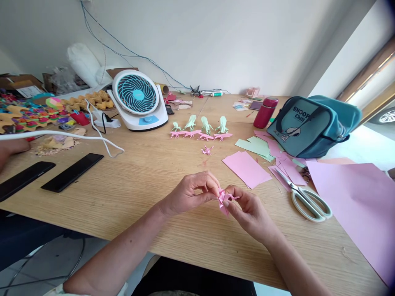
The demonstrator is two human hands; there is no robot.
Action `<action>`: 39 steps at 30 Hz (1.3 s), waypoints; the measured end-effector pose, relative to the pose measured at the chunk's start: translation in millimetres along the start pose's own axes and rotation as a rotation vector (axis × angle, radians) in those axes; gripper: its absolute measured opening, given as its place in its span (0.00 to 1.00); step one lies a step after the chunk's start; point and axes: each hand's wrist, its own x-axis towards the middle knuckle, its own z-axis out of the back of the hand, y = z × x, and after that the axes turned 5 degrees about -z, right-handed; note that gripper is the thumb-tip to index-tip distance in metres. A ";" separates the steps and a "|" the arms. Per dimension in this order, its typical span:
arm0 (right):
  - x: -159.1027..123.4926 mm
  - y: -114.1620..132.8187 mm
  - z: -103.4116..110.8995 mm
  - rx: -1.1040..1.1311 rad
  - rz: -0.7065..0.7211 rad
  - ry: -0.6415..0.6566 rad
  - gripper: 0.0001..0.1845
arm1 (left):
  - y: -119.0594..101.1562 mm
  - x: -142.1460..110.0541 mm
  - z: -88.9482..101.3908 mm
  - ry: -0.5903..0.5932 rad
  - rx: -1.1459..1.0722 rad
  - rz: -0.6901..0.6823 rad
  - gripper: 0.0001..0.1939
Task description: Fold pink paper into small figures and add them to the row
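Observation:
Between my two hands, just above the table's front part, is a small folded pink origami figure [222, 200] with thin pointed limbs. My left hand [197, 191] pinches its left side between thumb and fingertips. On the other side, my right hand [247, 207] grips it with thumb and forefinger near a thin limb. Beyond the hands lies another small pink origami figure [207, 150]. Behind that stands a row of pink origami insects [193, 133], with green origami insects [206, 124] in a row at the back.
Pink paper sheets [247, 167], scissors [310, 203] and a large pink sheet [354, 197] lie right. A red flask [266, 113] and a teal bag [305, 127] stand behind. Left are a white fan [138, 100], two black phones [72, 172] and another person's hand [15, 146].

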 end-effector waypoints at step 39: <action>2.6 -2.0 -5.2 -0.221 0.108 -0.165 0.09 | 1.1 -2.5 -11.0 -0.082 -0.183 0.465 0.17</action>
